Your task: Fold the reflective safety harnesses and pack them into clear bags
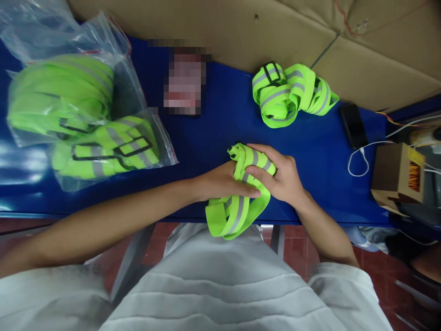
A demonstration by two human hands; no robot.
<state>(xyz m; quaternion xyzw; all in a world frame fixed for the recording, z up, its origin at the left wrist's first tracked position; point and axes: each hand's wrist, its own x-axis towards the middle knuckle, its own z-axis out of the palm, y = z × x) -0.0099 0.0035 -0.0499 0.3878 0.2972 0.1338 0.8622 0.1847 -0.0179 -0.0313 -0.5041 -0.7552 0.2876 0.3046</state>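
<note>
A neon-yellow strap with a grey reflective stripe (240,209) is bunched between my two hands near the table's front edge, a loose loop hanging over that edge. My left hand (227,181) closes on it from the left, thumb stretched across the folds. From the right, my right hand (278,177) wraps round the folded top part. Behind my hands lies a tangled pile of similar straps (292,94) with a black buckle. Bagged straps fill clear plastic bags, a larger bag (60,96) and a smaller one (106,149) with black buckles, at the left.
On the blue table (213,128) are a blurred-out pinkish object (184,82) at the back and a black phone (353,125) with a white cable at the right. An open cardboard box (396,174) sits farther right. A brown-covered partition (220,27) borders the back.
</note>
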